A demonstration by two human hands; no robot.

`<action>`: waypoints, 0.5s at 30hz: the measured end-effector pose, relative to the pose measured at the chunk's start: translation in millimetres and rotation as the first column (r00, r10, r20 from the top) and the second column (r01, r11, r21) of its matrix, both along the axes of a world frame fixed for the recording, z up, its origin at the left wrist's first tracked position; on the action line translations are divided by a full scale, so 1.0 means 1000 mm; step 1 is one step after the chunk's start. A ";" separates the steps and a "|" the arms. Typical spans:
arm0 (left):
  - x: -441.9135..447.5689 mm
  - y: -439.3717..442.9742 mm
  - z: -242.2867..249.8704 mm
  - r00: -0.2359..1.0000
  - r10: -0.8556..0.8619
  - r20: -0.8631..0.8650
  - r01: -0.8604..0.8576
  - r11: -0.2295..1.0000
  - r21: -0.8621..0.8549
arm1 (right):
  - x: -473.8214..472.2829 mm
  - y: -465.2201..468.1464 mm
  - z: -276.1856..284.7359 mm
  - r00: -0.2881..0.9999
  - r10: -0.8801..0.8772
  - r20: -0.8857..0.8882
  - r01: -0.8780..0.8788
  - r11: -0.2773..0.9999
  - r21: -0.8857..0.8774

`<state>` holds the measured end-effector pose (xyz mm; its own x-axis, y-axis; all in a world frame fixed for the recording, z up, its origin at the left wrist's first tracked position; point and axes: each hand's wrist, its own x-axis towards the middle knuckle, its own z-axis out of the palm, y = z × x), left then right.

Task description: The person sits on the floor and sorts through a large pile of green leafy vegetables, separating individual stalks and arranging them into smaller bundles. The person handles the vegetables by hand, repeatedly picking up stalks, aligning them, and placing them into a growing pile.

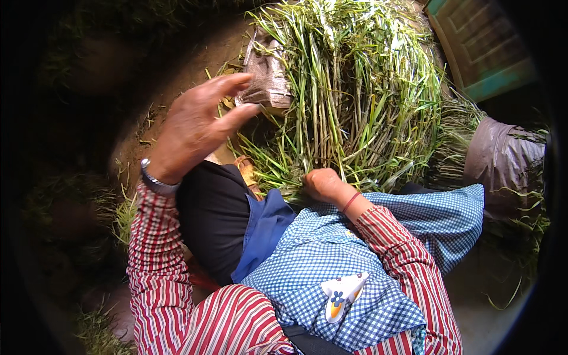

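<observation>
A large heap of long green grass-like stalks (pixel 337 102) lies before me, reaching up to my lap. My left hand (pixel 199 120) is raised at the left of the heap, thumb and fingers apart, holding nothing; it is slightly blurred. Beyond its fingertips lies a folded woven plastic sack (pixel 267 71), partly under the stalks. My right hand (pixel 324 184) rests at the heap's near edge, its fingers curled against the stalk ends. The fingertips are hidden, so whether they grip any stalks is unclear. A blue checked apron (pixel 328 248) covers my lap.
At the right, a greyish plastic sheet or sack (pixel 501 164) lies against more stalks (pixel 452 142). A wooden door or panel with green paint (pixel 483 49) stands at the upper right. Bare brown ground (pixel 186 66) shows at the upper left, and loose grass (pixel 126 217) lies beside my left arm.
</observation>
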<state>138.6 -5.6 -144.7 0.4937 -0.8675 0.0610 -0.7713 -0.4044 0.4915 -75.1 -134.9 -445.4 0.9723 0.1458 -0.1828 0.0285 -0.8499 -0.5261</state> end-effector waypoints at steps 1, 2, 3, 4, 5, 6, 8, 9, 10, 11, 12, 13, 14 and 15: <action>-0.007 -0.012 0.001 0.998 -0.050 0.026 0.049 0.999 0.022 | 0.010 -0.008 0.013 0.995 -0.063 0.071 0.059 0.996 0.062; -0.015 -0.022 -0.005 0.997 -0.071 0.023 0.070 0.997 0.031 | 0.023 -0.016 0.024 0.978 -0.184 0.103 0.179 0.982 0.054; -0.022 -0.029 -0.015 0.996 -0.090 0.020 0.089 0.995 0.037 | 0.037 -0.026 0.032 0.945 -0.298 0.136 0.295 0.954 0.046; -0.026 -0.034 -0.031 0.987 -0.143 0.069 0.136 0.986 0.095 | 0.051 -0.037 0.040 0.912 -0.382 0.146 0.376 0.924 0.071; -0.032 -0.036 -0.043 0.974 -0.210 0.088 0.193 0.967 0.169 | 0.060 -0.047 0.042 0.870 -0.471 0.148 0.462 0.882 0.093; -0.038 -0.037 -0.050 0.960 -0.277 0.041 0.260 0.937 0.232 | 0.067 -0.053 0.041 0.830 -0.520 0.201 0.506 0.854 0.118; -0.046 -0.036 -0.055 0.929 -0.362 -0.071 0.365 0.872 0.325 | 0.083 -0.062 0.044 0.806 -0.568 0.167 0.568 0.821 0.051; -0.047 -0.036 -0.057 0.912 -0.387 -0.135 0.409 0.842 0.353 | 0.091 -0.062 0.045 0.801 -0.586 0.122 0.590 0.807 0.004; -0.046 -0.036 -0.060 0.906 -0.386 -0.173 0.423 0.824 0.377 | 0.099 -0.059 0.044 0.795 -0.601 0.078 0.605 0.795 -0.041; -0.046 -0.038 -0.061 0.914 -0.377 -0.149 0.405 0.831 0.381 | 0.105 -0.058 0.044 0.786 -0.617 0.036 0.617 0.782 -0.088; -0.045 -0.040 -0.062 0.921 -0.369 -0.124 0.387 0.838 0.384 | 0.107 -0.058 0.035 0.779 -0.626 0.047 0.627 0.772 -0.104; -0.044 -0.042 -0.062 0.927 -0.361 -0.099 0.370 0.844 0.388 | 0.110 -0.058 0.033 0.770 -0.637 0.022 0.636 0.765 -0.100; -0.041 -0.043 -0.064 0.934 -0.348 -0.083 0.353 0.860 0.369 | 0.114 -0.060 0.026 0.752 -0.659 -0.006 0.654 0.748 -0.114; -0.040 -0.044 -0.066 0.936 -0.342 -0.083 0.348 0.861 0.372 | 0.119 -0.063 0.020 0.732 -0.681 -0.034 0.672 0.729 -0.130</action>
